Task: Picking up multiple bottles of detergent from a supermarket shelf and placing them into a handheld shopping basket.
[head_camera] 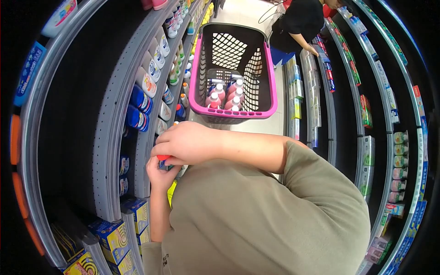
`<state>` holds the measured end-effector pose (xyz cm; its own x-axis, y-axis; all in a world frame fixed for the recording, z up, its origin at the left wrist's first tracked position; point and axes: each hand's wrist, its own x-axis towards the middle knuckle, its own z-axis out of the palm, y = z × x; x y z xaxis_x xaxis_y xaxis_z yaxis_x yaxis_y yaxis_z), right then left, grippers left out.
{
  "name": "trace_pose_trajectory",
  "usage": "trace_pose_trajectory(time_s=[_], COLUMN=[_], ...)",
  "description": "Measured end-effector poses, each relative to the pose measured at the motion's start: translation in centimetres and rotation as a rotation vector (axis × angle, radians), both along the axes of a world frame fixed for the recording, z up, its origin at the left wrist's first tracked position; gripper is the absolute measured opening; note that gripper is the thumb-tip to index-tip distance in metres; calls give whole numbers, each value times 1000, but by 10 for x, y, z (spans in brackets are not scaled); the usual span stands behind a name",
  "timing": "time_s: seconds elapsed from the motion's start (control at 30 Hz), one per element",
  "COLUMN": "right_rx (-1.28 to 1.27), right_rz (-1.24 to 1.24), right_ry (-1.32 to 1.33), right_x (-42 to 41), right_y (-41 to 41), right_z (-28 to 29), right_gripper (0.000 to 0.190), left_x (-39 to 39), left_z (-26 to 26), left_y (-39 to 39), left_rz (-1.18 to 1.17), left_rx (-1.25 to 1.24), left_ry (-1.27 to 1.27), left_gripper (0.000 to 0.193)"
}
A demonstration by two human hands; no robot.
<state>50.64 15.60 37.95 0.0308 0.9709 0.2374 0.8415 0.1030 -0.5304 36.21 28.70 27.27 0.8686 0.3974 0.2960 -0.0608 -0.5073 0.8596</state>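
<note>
My right hand [184, 142] reaches across my body to the left shelves, its fingers bent over a small red-topped item [163, 157] with some blue below the red. Under it my left hand [163, 174] touches the same item from the other side, fingers curled. Most of the item is hidden by both hands, so its kind cannot be told; it may be a bottle. Beyond my hands stands a black shopping basket with a pink rim [233, 113]. Inside it are several pink bottles with white caps [234, 92], one red-capped bottle [213, 105] and some packs at the back.
Blue bottles [137, 118] and white bottles [147, 82] line the left grey shelf [113, 137]. Yellow and blue boxes [115, 240] fill its lower left. Boxed goods [366, 111] stand on the right shelves. A person in black [300, 20] reaches to those shelves.
</note>
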Motion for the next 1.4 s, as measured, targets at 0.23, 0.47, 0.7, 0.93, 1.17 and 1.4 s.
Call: trace_pose_trajectory(time_s=[0.23, 0.47, 0.7, 0.93, 1.17, 1.4], right_rx=[-33, 143, 240, -56, -379, -596], right_rz=[-31, -402, -725, -915, -1017, -859], right_ry=[42, 304, 297, 196, 51, 21], right_x=[33, 110, 244, 388, 434, 425], right_y=[-27, -72, -106, -104, -78, -37], right_z=[21, 41, 15, -127, -254, -339], right_gripper=[46, 58, 57, 46, 41, 40], left_x=[25, 37, 1, -32, -37, -52], left_z=[9, -10, -65, -104, -94, -82], left_y=[-15, -11, -6, -38, -74, -97], left_rz=[-86, -66, 181, 485, 702, 777], left_rx=[4, -335, -517, -680, -758, -789], left_ry=[56, 2, 111, 296, 459, 492], left_gripper=[60, 88, 76, 66, 65, 63])
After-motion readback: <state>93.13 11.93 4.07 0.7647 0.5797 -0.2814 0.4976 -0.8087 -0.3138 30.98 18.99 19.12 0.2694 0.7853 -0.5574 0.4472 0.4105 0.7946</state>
